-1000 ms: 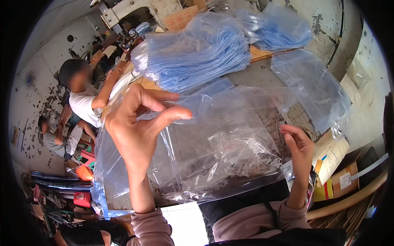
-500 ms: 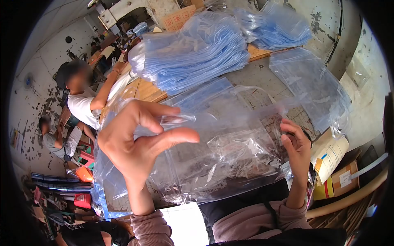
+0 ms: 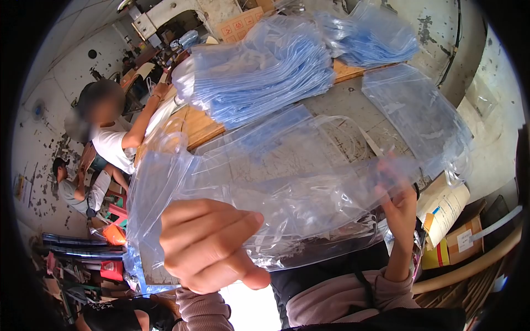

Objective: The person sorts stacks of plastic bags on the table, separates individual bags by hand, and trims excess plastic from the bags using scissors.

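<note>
A clear plastic bag [image 3: 309,193] stretches across the work table between my two hands. My left hand [image 3: 212,245] is close to the camera at the lower middle, with its fingers curled in at the bag's near left side; the exact grip is partly hidden. At the bag's right end, my right hand [image 3: 398,193] has bent fingers and thumb at the film. Its fingertips show blurred through the plastic. More clear bags with looped handles [image 3: 171,146] lie to the left of the held one. Beneath it lies a flat bluish clear bag [image 3: 287,121].
A thick stack of bluish plastic bags [image 3: 265,77] and a smaller stack [image 3: 375,41] stand at the back. Flat bags [image 3: 417,113] lie at the right. Cardboard boxes [image 3: 464,237] are beside the table. One person [image 3: 113,143] sits at the left, another [image 3: 72,190] farther back.
My left hand has come down and turned, its fingers now curled in. The bag's upper film has dropped towards me and now covers my right fingertips.
</note>
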Motion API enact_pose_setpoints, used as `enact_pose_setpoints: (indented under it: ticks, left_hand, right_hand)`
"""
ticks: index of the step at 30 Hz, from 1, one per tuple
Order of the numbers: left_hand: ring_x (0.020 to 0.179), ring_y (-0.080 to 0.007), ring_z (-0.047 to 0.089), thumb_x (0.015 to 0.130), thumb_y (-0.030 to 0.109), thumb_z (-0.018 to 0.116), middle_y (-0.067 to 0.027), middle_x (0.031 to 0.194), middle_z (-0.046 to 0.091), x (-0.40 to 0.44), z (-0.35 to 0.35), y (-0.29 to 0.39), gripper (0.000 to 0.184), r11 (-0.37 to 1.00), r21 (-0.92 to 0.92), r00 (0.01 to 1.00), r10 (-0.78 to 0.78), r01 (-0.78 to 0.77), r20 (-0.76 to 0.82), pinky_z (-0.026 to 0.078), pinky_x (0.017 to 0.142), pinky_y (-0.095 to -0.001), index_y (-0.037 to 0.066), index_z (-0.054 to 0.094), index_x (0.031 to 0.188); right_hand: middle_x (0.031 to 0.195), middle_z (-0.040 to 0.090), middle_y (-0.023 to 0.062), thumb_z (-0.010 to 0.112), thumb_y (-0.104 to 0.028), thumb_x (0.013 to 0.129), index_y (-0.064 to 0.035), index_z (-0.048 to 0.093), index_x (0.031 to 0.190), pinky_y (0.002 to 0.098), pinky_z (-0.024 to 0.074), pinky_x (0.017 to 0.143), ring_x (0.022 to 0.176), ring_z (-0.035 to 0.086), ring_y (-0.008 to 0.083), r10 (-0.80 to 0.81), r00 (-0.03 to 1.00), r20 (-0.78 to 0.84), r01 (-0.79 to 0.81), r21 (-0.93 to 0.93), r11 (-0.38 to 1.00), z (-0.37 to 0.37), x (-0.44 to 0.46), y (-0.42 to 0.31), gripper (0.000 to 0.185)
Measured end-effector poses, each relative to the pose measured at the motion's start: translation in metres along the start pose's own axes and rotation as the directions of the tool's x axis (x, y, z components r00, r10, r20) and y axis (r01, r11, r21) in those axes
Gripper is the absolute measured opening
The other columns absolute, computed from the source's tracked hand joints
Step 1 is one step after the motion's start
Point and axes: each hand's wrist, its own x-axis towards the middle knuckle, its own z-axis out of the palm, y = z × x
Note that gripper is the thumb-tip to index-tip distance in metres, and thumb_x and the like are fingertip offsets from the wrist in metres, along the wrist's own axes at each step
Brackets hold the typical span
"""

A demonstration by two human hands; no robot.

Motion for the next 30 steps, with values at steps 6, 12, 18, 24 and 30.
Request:
enact_pose_setpoints:
  ticks: [6, 12, 18, 24, 30]
  left_hand:
    - [0.042, -0.0138, 0.053, 0.094, 0.033, 0.045, -0.0042, 0.06, 0.061, -0.003, 0.007, 0.004, 0.045, 0.996, 0.093, 0.999, 0.018, -0.015, -0.026, 0.04, 0.043, -0.0246, 0.008, 0.037, 0.058]
    - [0.045, -0.0129, 0.056, 0.085, 0.03, 0.062, -0.0037, 0.064, 0.064, -0.005, 0.001, 0.003, 0.042, 0.998, 0.061, 0.998, -0.002, 0.006, -0.059, 0.042, 0.041, -0.0226, 0.01, 0.042, 0.054]
    - [0.046, -0.0122, 0.056, 0.089, 0.03, 0.058, -0.0025, 0.065, 0.064, -0.002, -0.003, 0.004, 0.038, 0.991, 0.109, 0.994, -0.061, 0.072, -0.095, 0.04, 0.043, -0.0235, 0.01, 0.043, 0.06]
    - [0.045, -0.0121, 0.05, 0.095, 0.025, 0.045, -0.0037, 0.061, 0.061, -0.002, -0.011, -0.006, 0.028, 0.979, 0.194, 0.992, 0.086, -0.067, -0.09, 0.038, 0.04, -0.0234, 0.008, 0.045, 0.072]
    - [0.045, -0.0192, 0.046, 0.095, 0.019, 0.041, -0.0117, 0.052, 0.051, -0.003, -0.045, -0.017, 0.039, 0.919, 0.387, 0.982, 0.004, 0.069, -0.187, 0.035, 0.042, -0.029, -0.007, 0.05, 0.067]
  right_hand:
    - [0.133, 0.043, 0.0151, 0.062, 0.002, 0.078, 0.0001, 0.045, 0.127, 0.0294, 0.0432, 0.089, 0.115, 0.049, 0.0209, 0.145, 0.989, 0.019, -0.146, 0.079, 0.986, -0.001, -0.001, 0.001, 0.052]
    - [0.136, 0.039, 0.0151, 0.062, 0.0, 0.08, 0.0002, 0.034, 0.134, 0.0322, 0.0444, 0.091, 0.116, 0.048, 0.022, 0.104, 0.987, -0.124, -0.077, 0.206, 0.976, 0.007, 0.004, -0.008, 0.061]
    - [0.137, 0.037, 0.0137, 0.059, 0.003, 0.079, 0.0016, 0.041, 0.128, 0.0307, 0.0447, 0.09, 0.115, 0.049, 0.0211, 0.022, 0.997, -0.074, -0.014, 0.107, 0.994, 0.004, 0.006, -0.006, 0.053]
    - [0.14, 0.035, 0.014, 0.057, 0.005, 0.077, 0.0041, 0.052, 0.112, 0.0319, 0.041, 0.095, 0.114, 0.05, 0.0214, -0.112, 0.991, 0.077, 0.113, -0.009, 0.994, -0.008, 0.008, 0.002, 0.035]
    - [0.143, 0.03, 0.0155, 0.059, 0.009, 0.074, -0.0042, 0.026, 0.14, 0.0354, 0.0389, 0.099, 0.125, 0.04, 0.0268, 0.061, 0.998, 0.015, -0.062, 0.184, 0.981, 0.001, 0.006, -0.007, 0.075]
